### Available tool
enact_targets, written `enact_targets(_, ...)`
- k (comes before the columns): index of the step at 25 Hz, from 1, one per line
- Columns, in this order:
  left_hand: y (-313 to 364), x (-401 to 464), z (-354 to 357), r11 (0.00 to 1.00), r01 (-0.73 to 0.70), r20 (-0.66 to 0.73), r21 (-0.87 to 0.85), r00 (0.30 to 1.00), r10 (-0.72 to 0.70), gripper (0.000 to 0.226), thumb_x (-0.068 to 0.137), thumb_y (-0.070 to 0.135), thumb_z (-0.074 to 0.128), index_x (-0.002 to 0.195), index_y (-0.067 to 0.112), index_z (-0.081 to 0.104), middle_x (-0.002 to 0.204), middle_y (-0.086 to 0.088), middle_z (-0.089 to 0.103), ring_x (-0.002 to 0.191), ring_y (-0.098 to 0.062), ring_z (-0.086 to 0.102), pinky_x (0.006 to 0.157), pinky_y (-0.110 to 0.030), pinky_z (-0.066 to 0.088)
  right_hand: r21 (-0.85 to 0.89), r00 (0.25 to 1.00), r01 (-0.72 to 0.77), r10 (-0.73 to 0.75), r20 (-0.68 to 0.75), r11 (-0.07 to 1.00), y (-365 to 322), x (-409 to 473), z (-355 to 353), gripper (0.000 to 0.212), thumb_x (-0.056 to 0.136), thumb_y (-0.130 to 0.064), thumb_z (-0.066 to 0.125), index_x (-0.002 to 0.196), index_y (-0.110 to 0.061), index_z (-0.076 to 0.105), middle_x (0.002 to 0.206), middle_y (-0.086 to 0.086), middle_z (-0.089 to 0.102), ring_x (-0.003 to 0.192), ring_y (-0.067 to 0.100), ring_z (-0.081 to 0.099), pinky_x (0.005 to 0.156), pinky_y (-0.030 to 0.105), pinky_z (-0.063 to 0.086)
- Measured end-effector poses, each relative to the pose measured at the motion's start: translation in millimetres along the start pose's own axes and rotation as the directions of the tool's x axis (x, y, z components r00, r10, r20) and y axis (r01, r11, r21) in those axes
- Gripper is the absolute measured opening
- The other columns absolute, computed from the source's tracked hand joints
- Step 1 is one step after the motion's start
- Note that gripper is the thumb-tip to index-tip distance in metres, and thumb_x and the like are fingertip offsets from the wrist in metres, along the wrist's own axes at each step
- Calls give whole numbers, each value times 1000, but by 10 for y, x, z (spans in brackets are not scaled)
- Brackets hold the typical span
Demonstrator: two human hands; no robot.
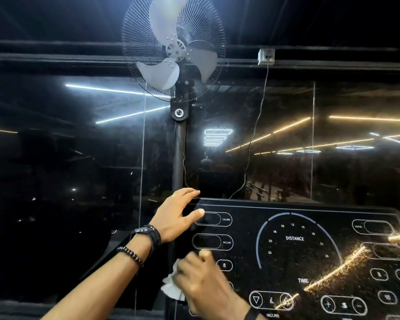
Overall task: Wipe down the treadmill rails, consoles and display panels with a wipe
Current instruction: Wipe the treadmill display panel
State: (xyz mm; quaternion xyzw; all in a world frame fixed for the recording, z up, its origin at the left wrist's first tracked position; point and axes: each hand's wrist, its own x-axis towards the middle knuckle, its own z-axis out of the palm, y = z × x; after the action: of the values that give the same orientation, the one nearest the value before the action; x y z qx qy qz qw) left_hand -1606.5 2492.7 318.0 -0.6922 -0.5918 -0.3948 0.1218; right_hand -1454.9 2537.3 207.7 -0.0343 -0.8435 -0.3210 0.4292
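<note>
The treadmill's black glossy display panel (293, 257) fills the lower right, with white markings for DISTANCE, TIME, INCLINE and CALORIE. My left hand (173, 215) holds the panel's top left corner, fingers over the upper edge and thumb on the face. My right hand (201, 280) is blurred and presses a white wipe (172, 286) against the panel's left side, fingers curled over it. Most of the wipe is hidden under that hand.
A pedestal fan (173, 49) on a black pole (178, 155) stands just behind the panel's left corner. Dark glass (67, 146) behind reflects ceiling light strips. A thin cable (255, 125) hangs from a wall socket (266, 57) down to behind the console.
</note>
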Motion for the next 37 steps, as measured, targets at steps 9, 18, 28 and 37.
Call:
enact_targets(9, 141, 121, 127, 982, -39, 14, 187, 999, 37, 89, 83, 73, 19, 150, 21, 46, 122, 9, 51, 117, -8, 44, 101, -31, 40, 52, 986, -155, 157, -50, 987, 402, -82, -247, 13, 76, -13, 61, 83, -24, 66, 88, -10, 55, 83, 16, 47, 72, 36, 33)
enact_targets(18, 145, 142, 232, 993, -2, -63, 114, 998, 10, 63, 86, 40, 31, 139, 17, 57, 140, 2, 58, 131, -15, 46, 111, -28, 30, 99, 890, -428, 438, -129, 898, 839, 89, -376, 17, 76, -2, 73, 78, -17, 66, 95, -1, 58, 87, 20, 55, 75, 36, 31)
enact_targets(28, 348, 144, 257, 936, -7, -54, 353, 998, 27, 90, 88, 64, -8, 134, 24, 58, 106, -4, 56, 103, -26, 49, 99, -36, 35, 48, 971, -238, 238, -3, 970, 836, 421, -260, 13, 67, -2, 71, 77, -11, 71, 83, 7, 61, 84, 29, 60, 73, 38, 33)
enact_targets(37, 361, 226, 344, 967, -29, -87, 255, 995, 53, 68, 93, 64, -1, 79, 20, 49, 84, -2, 60, 86, -24, 52, 97, -42, 37, -5, 998, -61, 61, 3, 998, 852, 60, -292, 8, 81, -9, 65, 78, -16, 66, 86, 1, 58, 83, 22, 53, 75, 37, 32)
